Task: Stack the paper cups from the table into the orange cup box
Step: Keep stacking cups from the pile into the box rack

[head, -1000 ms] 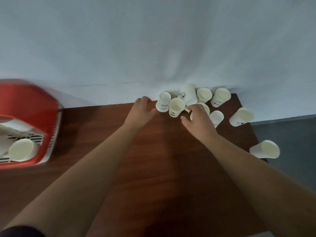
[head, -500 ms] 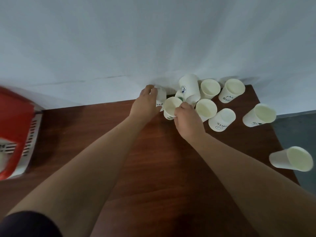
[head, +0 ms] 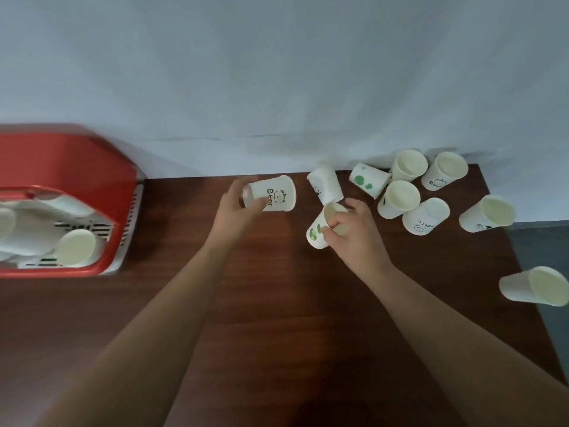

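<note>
Brown wooden table (head: 277, 303), pickup step: left hand (head: 237, 208) grips white "Bear" paper cup (head: 274, 194), right hand (head: 354, 235) pinches green-spotted paper cup (head: 318, 231) by its rim. Next, probably nest them, then cross to the orange plastic cup box (head: 61, 161) at frame left.

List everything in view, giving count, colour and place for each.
Bear cup: one, white with bear print, held over the table's far middle.
held green-marked cup: one, white with green marks, right of the Bear cup.
loose paper cups: eight, white, far right of the table, one apart at the right edge.
orange cup box: one, orange-red, table's left, cups inside.
table: one, dark brown.
backdrop: one, pale grey, behind the table.
left hand: grips the Bear cup.
right hand: pinches the green-marked cup's rim.
</note>
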Demonstrator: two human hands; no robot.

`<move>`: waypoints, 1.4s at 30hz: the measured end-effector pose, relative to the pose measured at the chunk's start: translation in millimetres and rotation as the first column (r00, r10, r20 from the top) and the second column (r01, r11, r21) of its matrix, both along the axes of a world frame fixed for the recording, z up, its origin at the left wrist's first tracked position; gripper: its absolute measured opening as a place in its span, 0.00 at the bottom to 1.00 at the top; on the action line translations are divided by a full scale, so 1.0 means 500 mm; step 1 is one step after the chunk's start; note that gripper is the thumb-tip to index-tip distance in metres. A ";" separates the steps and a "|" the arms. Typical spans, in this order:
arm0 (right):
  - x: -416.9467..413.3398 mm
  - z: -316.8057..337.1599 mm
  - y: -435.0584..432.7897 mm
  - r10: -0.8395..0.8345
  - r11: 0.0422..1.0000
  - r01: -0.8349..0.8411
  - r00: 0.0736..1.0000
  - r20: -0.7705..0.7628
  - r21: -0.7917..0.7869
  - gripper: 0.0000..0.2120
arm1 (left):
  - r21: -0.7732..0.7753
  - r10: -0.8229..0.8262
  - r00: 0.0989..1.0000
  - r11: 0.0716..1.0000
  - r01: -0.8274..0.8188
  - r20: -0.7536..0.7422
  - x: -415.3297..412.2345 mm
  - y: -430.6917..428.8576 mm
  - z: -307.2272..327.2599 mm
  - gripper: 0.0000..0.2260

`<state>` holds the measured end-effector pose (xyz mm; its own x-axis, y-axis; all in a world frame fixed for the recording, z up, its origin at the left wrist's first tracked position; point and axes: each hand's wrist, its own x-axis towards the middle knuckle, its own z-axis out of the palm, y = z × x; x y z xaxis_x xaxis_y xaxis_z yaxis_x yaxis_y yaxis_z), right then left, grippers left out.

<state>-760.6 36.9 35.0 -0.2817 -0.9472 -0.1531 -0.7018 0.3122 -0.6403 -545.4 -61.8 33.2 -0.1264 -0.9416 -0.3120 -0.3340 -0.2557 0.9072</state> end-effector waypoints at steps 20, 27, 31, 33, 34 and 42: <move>0.648 0.174 -0.107 0.407 0.911 -0.413 0.890 0.204 -0.018 0.23 | 0.095 0.296 0.927 0.955 -0.281 -0.231 0.621 0.152 0.088 0.17; 0.675 0.135 -0.126 0.280 0.959 -0.283 0.940 0.194 -0.012 0.20 | -0.081 0.365 0.919 0.922 -0.380 -0.150 0.691 0.107 0.033 0.37; 0.675 0.130 -0.143 0.258 0.965 -0.260 0.949 0.183 -0.012 0.20 | -0.211 0.323 0.946 0.925 -0.316 -0.001 0.684 0.076 0.007 0.35; 0.679 0.129 -0.151 0.255 0.967 -0.255 0.950 0.182 -0.025 0.20 | -0.254 0.317 0.943 0.925 -0.284 0.102 0.679 0.063 -0.004 0.35; 0.683 0.130 -0.154 0.255 0.967 -0.254 0.950 0.182 -0.031 0.20 | -0.262 0.311 0.938 0.928 -0.265 0.154 0.679 0.058 -0.012 0.34; 0.725 0.110 -0.186 0.287 0.958 -0.279 0.939 0.187 -0.070 0.23 | -0.190 0.138 0.907 0.980 -0.065 0.398 0.689 0.022 -0.071 0.37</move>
